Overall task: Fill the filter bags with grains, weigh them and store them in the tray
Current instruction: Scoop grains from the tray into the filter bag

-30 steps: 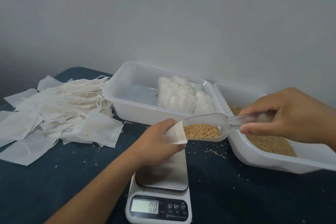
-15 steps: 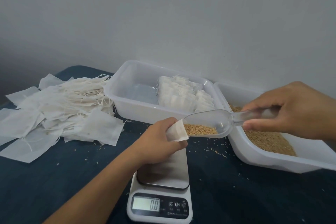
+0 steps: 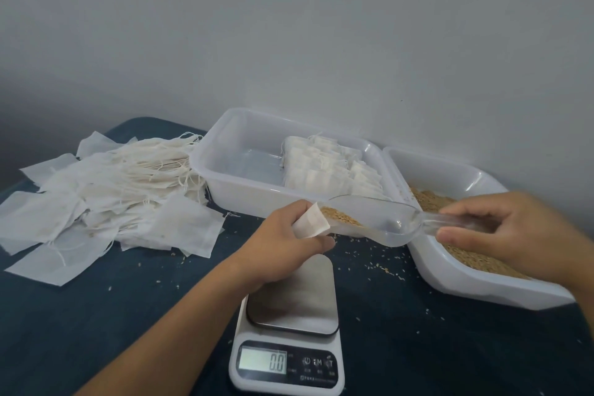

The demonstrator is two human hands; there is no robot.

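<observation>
left hand (image 3: 283, 244) pinches a small white filter bag (image 3: 311, 222) open above the white digital scale (image 3: 291, 331), right hand (image 3: 508, 235) grips the clear plastic scoop (image 3: 379, 219) tipped into its mouth. i'd keep the tilt gentle so the tan grains (image 3: 337, 216) don't spill. count: two white plastic trays, far one (image 3: 225, 177) holding filled bags, right one (image 3: 482, 283) grain; one scale, one scoop, a left pile of empty bags (image 3: 106, 196) too many to count.

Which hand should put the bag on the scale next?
Probably the left hand: it already holds the filter bag just above the scale. The right hand is busy with the scoop.
</observation>
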